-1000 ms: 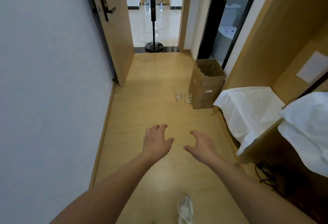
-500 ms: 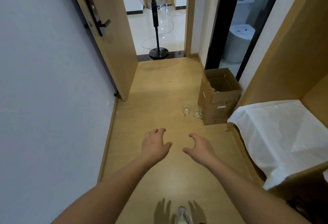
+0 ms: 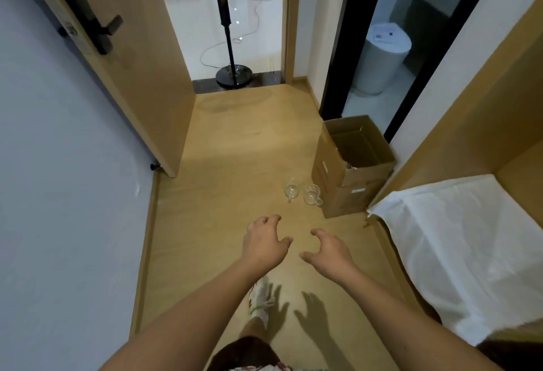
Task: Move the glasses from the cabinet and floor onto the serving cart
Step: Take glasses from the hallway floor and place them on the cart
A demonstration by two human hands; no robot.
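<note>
A light wooden laminate floor (image 3: 223,141) runs down a narrow corridor between a pale grey wall (image 3: 58,194) on the left and a tan wooden cabinet (image 3: 476,112) on the right, whose lower recess holds a crumpled white cloth (image 3: 458,247). A tan wooden door with a black lever handle (image 3: 141,56) stands open against the left wall, and in the doorway beyond it a black pedestal fan (image 3: 232,67) stands on a glossy white tile floor. An open brown cardboard box (image 3: 352,164) sits on the laminate against the cabinet's near corner. Just left of the box, two small clear glass cups with handles (image 3: 302,192) stand upright side by side on the floor, their long axes vertical and mouths up; the right cup sits just beside the box wall, with its handle toward the camera and right, while the left one's handle points toward the camera. Both cups lie ahead of the hands, apart from them and slightly right of the left hand. The bare left hand (image 3: 264,242) and bare right hand (image 3: 329,250) reach forward over the floor, palms down, fingers spread and loosely curled, holding nothing, with the thumbs pointing toward each other across a narrow gap. Below the left forearm a white sneaker (image 3: 260,297) steps on the floor.
</note>
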